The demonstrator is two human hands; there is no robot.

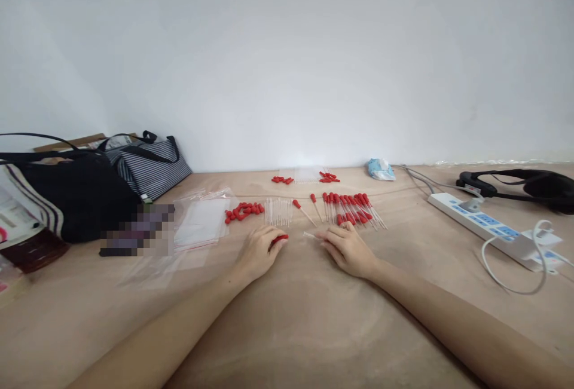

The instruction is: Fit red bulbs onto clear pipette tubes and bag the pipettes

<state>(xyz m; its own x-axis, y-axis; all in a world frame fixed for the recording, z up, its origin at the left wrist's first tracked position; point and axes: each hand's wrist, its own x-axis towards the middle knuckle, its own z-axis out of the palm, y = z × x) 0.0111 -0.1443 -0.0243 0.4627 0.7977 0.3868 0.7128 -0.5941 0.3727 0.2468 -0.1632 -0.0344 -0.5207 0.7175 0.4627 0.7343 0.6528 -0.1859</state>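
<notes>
Before a pale wall (287, 66) spreads a brown tabletop (287, 335). The left hand (260, 251) pinches a red bulb (281, 238); the right hand (350, 251) grips a clear tube (308, 234), its free end near the bulb but apart. Beyond the left grip lie loose bulbs (248, 210) and bare tubes (278, 213); beyond the right, capped tubes (344, 201).
</notes>
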